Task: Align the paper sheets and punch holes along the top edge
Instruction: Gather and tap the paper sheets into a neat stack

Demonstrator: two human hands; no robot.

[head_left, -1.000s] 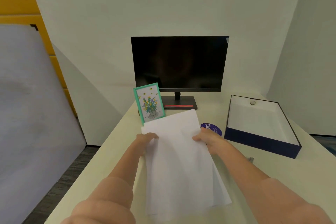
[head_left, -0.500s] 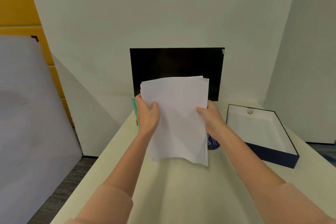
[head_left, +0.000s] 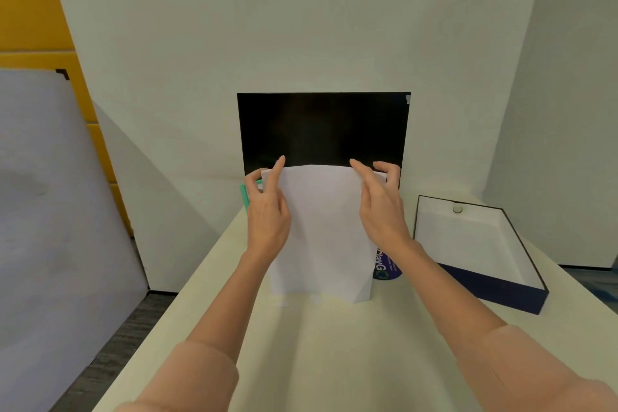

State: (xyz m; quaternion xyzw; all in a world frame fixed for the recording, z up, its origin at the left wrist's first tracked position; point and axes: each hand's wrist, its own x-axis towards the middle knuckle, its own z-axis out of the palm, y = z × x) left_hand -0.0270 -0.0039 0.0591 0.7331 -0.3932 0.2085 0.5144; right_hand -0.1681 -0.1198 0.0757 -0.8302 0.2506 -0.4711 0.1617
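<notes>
Bare desk (head_left: 334, 361) lies open in front of the sheets (head_left: 321, 231), which stand upright on their bottom edge, the dark monitor (head_left: 322, 127) close behind them. A box (head_left: 495, 288) sits to the right of the sheets, a purple disc (head_left: 386, 269) peeks out beside their lower right corner, and a green frame (head_left: 244, 194) shows at their upper left. My left hand (head_left: 267, 211) pinches the sheets' upper left edge; my right hand (head_left: 381, 207) is at the upper right, fingers loosely spread, its hold unclear. Both forearms reach forward, wrists raised
</notes>
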